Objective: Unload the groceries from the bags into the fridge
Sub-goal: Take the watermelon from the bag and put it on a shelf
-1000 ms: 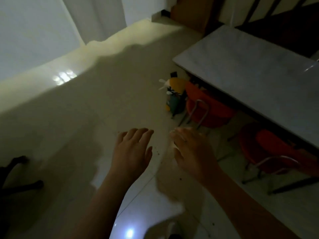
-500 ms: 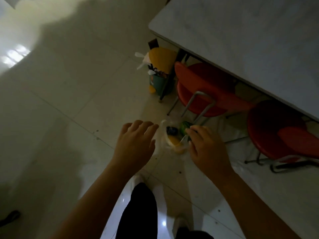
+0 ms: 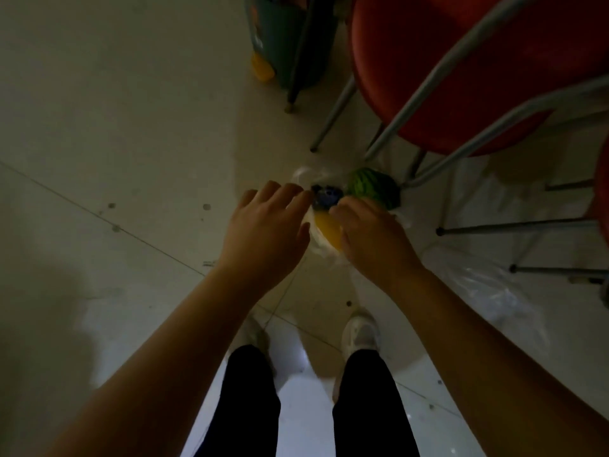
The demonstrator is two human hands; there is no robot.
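Red chair (image 3: 461,77) legs crowd bag (image 3: 321,245) w/ watermelon (image 3: 374,188).

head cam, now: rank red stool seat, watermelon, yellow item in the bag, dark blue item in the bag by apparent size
1. red stool seat, by far the largest, cropped by the frame
2. watermelon, partly hidden
3. yellow item
4. dark blue item
The last two look close, and both hands cover parts of them, so their order is unsure.
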